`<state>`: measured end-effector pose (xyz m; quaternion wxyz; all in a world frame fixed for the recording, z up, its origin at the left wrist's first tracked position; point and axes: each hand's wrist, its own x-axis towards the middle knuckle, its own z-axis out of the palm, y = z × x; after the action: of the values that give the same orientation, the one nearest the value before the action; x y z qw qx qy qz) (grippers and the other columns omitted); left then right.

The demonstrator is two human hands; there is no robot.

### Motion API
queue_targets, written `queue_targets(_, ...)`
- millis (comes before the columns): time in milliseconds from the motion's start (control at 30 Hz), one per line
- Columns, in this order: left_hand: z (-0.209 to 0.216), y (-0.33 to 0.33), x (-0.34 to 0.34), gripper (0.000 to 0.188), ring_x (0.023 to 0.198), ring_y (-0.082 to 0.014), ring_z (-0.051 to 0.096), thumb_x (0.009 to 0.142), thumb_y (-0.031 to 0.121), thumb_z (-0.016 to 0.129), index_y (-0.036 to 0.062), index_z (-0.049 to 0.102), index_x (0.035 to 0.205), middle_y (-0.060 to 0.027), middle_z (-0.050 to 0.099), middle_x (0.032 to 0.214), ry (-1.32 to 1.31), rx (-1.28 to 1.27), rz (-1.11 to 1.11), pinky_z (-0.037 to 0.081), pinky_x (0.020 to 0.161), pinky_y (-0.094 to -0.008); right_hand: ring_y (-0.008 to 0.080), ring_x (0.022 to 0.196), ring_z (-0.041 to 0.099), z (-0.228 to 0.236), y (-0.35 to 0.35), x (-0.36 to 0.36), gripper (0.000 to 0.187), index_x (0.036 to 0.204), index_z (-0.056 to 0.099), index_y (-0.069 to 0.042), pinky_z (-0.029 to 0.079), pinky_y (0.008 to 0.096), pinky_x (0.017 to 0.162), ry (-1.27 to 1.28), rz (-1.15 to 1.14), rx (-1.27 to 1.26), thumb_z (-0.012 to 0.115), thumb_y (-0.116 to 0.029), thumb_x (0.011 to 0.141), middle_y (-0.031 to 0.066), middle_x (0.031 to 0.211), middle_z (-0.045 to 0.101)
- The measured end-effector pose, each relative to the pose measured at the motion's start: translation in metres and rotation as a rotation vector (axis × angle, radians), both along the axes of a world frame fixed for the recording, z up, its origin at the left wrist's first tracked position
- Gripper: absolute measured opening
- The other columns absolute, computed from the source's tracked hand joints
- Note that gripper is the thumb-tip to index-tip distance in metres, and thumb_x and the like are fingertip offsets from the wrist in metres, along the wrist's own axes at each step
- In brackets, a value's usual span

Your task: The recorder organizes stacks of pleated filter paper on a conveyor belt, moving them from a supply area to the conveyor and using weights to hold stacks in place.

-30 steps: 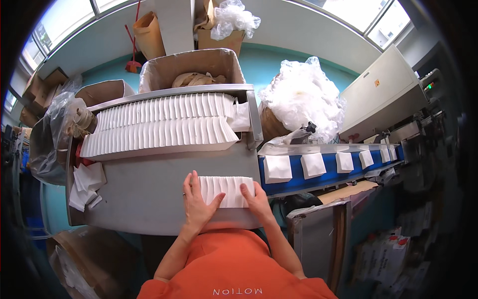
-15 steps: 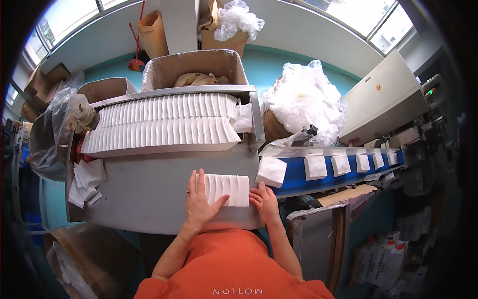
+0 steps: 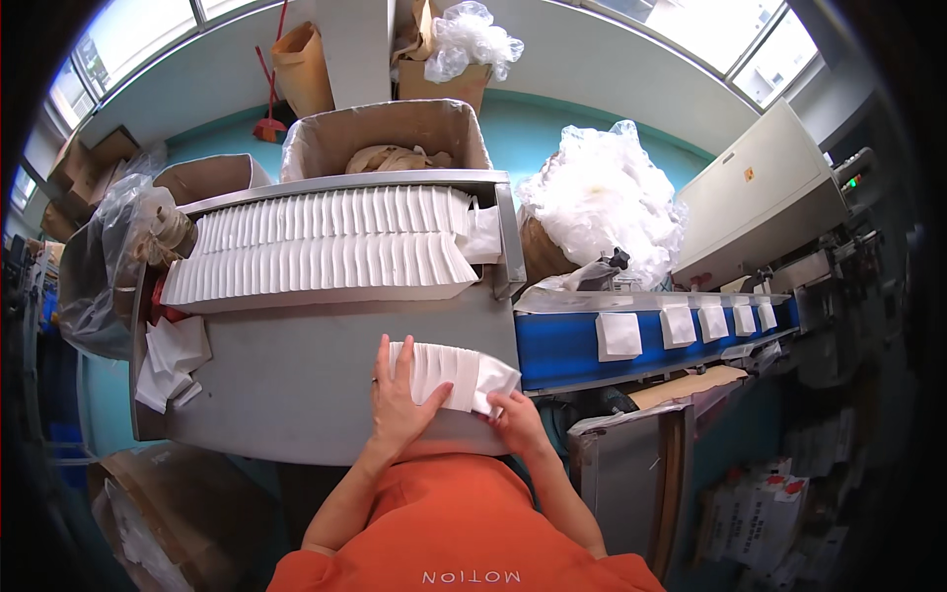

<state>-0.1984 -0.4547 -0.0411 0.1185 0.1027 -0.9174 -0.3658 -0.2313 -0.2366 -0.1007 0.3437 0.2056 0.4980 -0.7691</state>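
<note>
The left hand [image 3: 399, 405], its thumb and fingers spread wide, hides the left end of the white folded row [image 3: 439, 373] on the table [image 3: 296, 375]. The right hand [image 3: 519, 422], fingertips partly hidden, pinches a white packet [image 3: 496, 378] at the row's right end. Half a second earlier, this packet lay at the blue conveyor's [image 3: 554, 347] end.

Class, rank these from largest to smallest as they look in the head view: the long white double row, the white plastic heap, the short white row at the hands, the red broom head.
1. Long white double row
2. White plastic heap
3. Short white row
4. Red broom head
</note>
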Motion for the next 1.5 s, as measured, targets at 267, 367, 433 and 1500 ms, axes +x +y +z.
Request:
queue_targets(267, -0.005, 0.019, 0.005, 0.088, 0.133, -0.0479, 0.034, 0.075, 0.037, 0.08, 0.0078, 0.036, 0.145, -0.0305, 0.023, 0.15, 0.032, 0.076, -0.15, 0.035, 0.107, -0.0509, 0.0144, 0.097, 0.059, 0.043, -0.034, -0.012, 0.043, 0.121, 0.055, -0.001, 0.046, 0.0282, 0.088, 0.611, 0.269, 0.604, 0.059, -0.037, 0.098, 0.0073, 0.107, 0.064)
queue_targets(367, 0.002, 0.023, 0.006, 0.089, 0.133, -0.0481, 0.034, 0.074, 0.037, 0.081, 0.0087, 0.036, 0.146, -0.0308, 0.021, 0.15, 0.013, 0.064, -0.094, 0.035, 0.107, -0.0519, 0.0147, 0.097, 0.059, 0.024, -0.03, -0.012, 0.043, 0.122, 0.056, -0.001, 0.046, 0.0265, 0.086, 0.388, 0.123, 0.274, 0.056, -0.037, 0.099, 0.0052, 0.107, 0.064)
queue_targets(433, 0.002, 0.02, 0.005, 0.091, 0.133, -0.0479, 0.033, 0.073, 0.037, 0.081, 0.0091, 0.035, 0.146, -0.0305, 0.02, 0.151, 0.003, 0.045, -0.055, 0.034, 0.107, -0.0522, 0.0124, 0.097, 0.058, 0.021, -0.028, -0.007, 0.046, 0.124, 0.056, -0.001, 0.045, 0.0252, 0.086, 0.181, 0.019, 0.03, 0.053, -0.04, 0.1, 0.0039, 0.107, 0.063)
queue_targets(1500, -0.005, 0.026, 0.008, 0.097, 0.133, -0.0493, 0.033, 0.073, 0.034, 0.081, 0.0145, 0.026, 0.151, -0.032, 0.017, 0.151, -0.006, 0.107, -0.141, 0.037, 0.105, -0.0524, 0.0178, 0.094, 0.063, 0.017, -0.007, -0.002, 0.034, 0.12, 0.058, 0.0, 0.052, 0.0308, 0.078, 0.009, 0.069, 0.013, 0.063, -0.022, 0.094, 0.0073, 0.108, 0.063)
